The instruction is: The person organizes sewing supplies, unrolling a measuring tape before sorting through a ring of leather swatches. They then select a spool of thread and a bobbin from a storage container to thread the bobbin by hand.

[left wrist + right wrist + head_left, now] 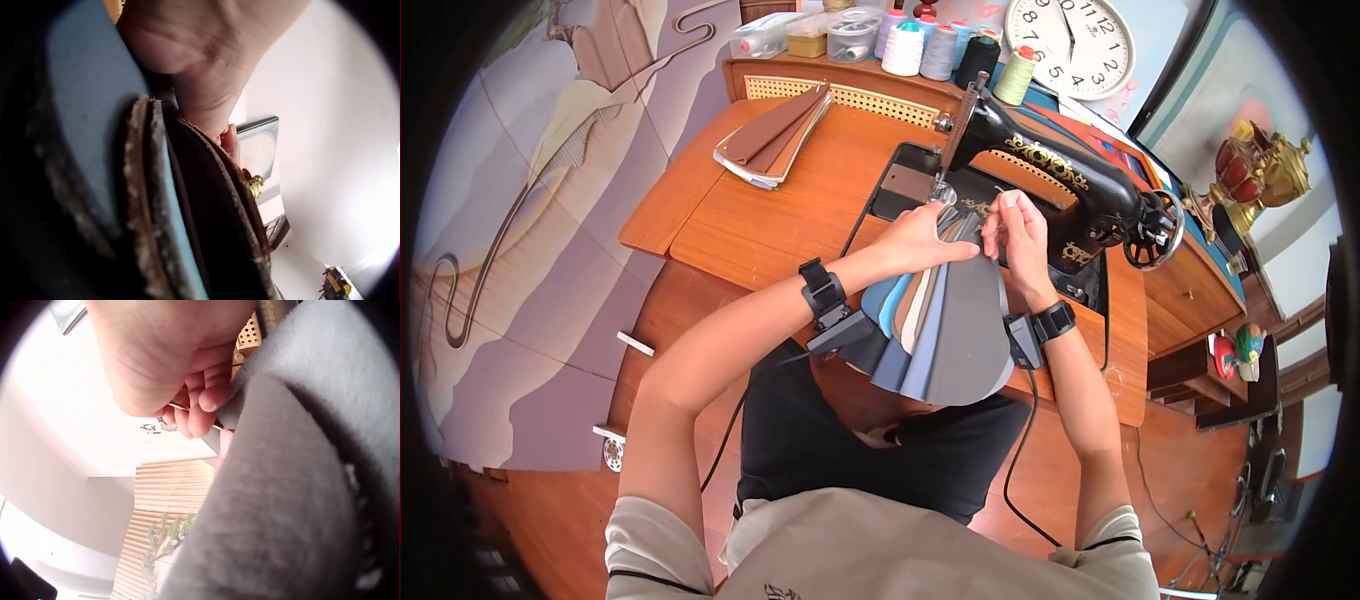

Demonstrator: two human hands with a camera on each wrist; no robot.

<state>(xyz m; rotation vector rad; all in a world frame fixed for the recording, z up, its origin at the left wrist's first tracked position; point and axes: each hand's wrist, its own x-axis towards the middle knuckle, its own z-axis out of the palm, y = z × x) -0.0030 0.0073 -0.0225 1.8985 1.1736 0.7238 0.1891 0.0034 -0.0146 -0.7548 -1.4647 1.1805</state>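
Observation:
A fan of long rounded swatches, grey, blue, brown and white (pixel 970 330), hangs over the lap at the table's front edge. My left hand (pixel 920 243) grips its narrow upper end, thumb across the top grey piece. At that same end, my right hand (pixel 1020 240) has its fingers curled. In the right wrist view the right hand (pixel 181 369) pinches a thin, light-coloured rod or cord (pixel 179 407) beside a grey swatch (pixel 269 487). The left wrist view shows the rough edges of the swatches (pixel 144 187) below the left hand (pixel 200 56); its fingertips are hidden there.
A black sewing machine (pixel 1050 150) stands just beyond the hands. On the wooden table (pixel 730 225), a second stack of brown swatches (pixel 780 135) lies at the back left. Thread spools (pixel 940 52), plastic boxes (pixel 853 36) and a round clock (pixel 1070 42) are behind.

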